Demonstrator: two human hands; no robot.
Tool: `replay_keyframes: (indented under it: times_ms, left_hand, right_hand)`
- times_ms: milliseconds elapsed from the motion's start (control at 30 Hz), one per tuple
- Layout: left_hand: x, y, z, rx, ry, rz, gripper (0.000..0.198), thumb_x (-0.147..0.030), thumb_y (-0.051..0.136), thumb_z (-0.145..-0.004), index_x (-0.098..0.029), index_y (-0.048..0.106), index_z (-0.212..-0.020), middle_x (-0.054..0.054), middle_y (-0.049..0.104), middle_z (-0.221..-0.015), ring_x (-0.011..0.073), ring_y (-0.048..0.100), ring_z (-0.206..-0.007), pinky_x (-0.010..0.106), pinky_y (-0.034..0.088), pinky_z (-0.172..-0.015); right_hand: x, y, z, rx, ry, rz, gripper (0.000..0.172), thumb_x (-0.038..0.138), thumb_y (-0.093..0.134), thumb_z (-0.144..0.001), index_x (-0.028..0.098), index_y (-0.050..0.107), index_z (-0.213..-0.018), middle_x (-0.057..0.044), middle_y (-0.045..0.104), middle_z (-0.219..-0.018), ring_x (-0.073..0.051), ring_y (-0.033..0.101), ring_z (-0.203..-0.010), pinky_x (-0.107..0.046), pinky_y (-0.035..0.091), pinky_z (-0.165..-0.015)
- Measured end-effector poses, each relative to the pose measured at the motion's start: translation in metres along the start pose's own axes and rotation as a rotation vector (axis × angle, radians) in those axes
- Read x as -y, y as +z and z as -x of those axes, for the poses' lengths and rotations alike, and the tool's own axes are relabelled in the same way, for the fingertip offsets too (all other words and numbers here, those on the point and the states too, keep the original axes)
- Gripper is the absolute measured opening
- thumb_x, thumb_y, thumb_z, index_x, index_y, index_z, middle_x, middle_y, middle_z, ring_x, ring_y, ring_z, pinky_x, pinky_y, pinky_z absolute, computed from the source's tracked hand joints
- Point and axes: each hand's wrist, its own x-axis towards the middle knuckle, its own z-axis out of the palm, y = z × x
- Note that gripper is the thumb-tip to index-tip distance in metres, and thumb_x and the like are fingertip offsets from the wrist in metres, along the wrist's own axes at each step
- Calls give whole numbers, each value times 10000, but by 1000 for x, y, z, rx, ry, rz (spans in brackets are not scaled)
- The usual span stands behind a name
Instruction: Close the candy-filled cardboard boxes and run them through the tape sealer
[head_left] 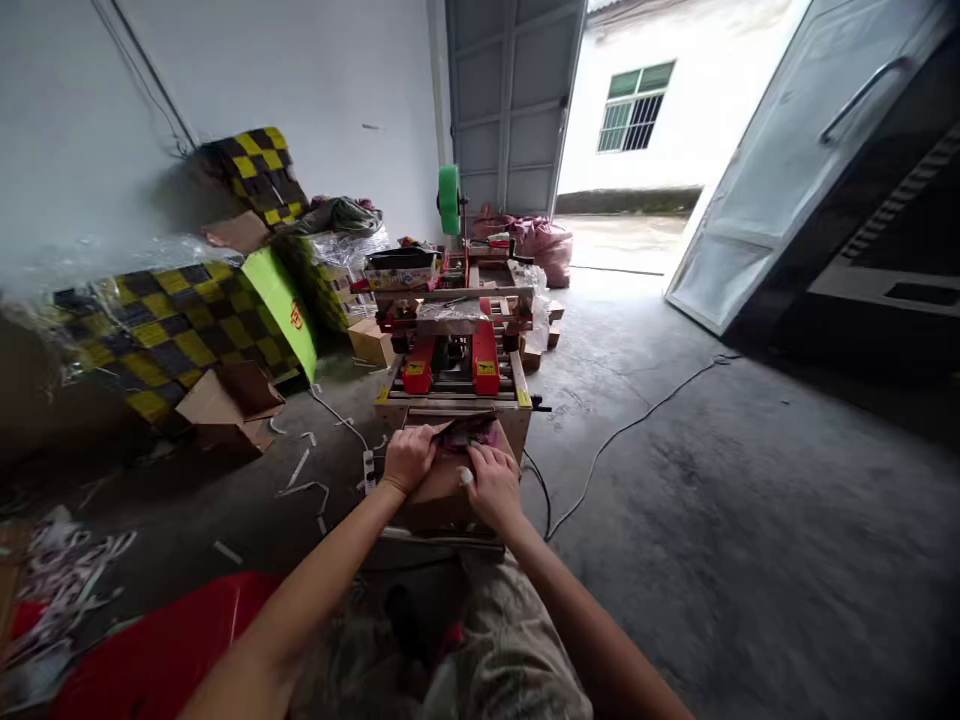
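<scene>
A brown cardboard box (433, 492) sits at the near end of the taping machine, in front of my knees. Between its flaps a gap shows pinkish-purple contents (474, 437), too small to name. My left hand (409, 460) is closed on the box's left upper edge, fingers curled over the flap. My right hand (493, 486) bends its fingers over the right side of the flap by the gap. Something white, perhaps tape, covers the right thumb's tip. The fingertips of both hands are partly hidden.
The taping machine (450, 390) has red side belts and a green tape roll (448, 200). Left are checkered bales (172, 320), an open carton (229, 405) and a power strip (369, 470). A red stool (172, 640) stands near me. A cable (615, 435) crosses the floor.
</scene>
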Motion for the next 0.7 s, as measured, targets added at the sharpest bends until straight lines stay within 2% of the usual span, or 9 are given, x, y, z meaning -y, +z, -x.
replay_keyframes:
  times_ms: [67, 133, 267, 367, 433, 500, 600, 700]
  left_hand:
    - [-3, -3, 1, -7, 3, -15, 285, -284, 345, -942, -141, 591, -960, 85, 625, -829, 243, 571, -805, 353, 342, -724]
    - [-5, -7, 1, -9, 18, -23, 324, -299, 317, -954, -146, 602, -955, 84, 627, -818, 238, 572, -777, 352, 340, -704]
    - [-6, -15, 0, 24, 86, -12, 409, -436, 293, -956, -214, 564, -1168, 70, 634, -903, 224, 569, -760, 335, 334, -667]
    - [-4, -21, -2, 83, 81, 59, 459, -473, 251, -954, -238, 616, -1104, 74, 612, -894, 220, 552, -793, 319, 329, -673]
    - [1, -24, -9, 145, -12, 212, 480, -486, 272, -942, -216, 668, -975, 86, 595, -908, 224, 536, -846, 309, 329, -689]
    - [9, -23, -21, 240, -112, 400, 521, -514, 293, -921, -193, 694, -832, 85, 586, -883, 212, 533, -821, 295, 330, -674]
    - [23, -13, -48, 378, -163, 585, 576, -560, 325, -880, -160, 667, -645, 53, 557, -689, 169, 512, -640, 273, 328, -597]
    - [25, 3, -72, 468, -164, 701, 570, -637, 409, -798, -145, 637, -624, 23, 517, -556, 163, 486, -549, 264, 351, -542]
  right_hand:
    - [3, 5, -28, 56, -47, -13, 295, 326, 468, -919, 166, 590, -1135, -100, 605, -1134, -252, 499, -1073, -357, 327, -949]
    - [4, 9, -53, 93, -77, -26, 223, 311, 504, -893, 172, 655, -982, -89, 653, -999, -237, 560, -960, -318, 377, -876]
    - [-3, 17, -78, 115, -91, -61, 163, 234, 551, -842, 163, 682, -776, -88, 670, -823, -219, 599, -795, -277, 420, -733]
    - [-9, 20, -75, 40, -100, -106, 132, 179, 533, -849, 185, 662, -820, -65, 649, -882, -204, 577, -875, -255, 419, -760]
    - [-11, 19, -70, -31, -87, -133, 146, 136, 501, -857, 202, 631, -873, -52, 611, -965, -195, 539, -959, -249, 413, -797]
    - [-9, 18, -66, -100, -38, -150, 168, 98, 494, -836, 201, 587, -930, -53, 560, -1024, -188, 520, -960, -251, 423, -784]
    - [-5, 15, -64, -203, 84, -150, 260, 71, 519, -776, 171, 511, -1016, -88, 493, -1071, -210, 501, -942, -298, 434, -787]
    - [-4, 12, -56, -346, 180, -135, 412, 122, 590, -714, 150, 447, -1100, -131, 442, -1156, -286, 426, -1077, -432, 362, -932]
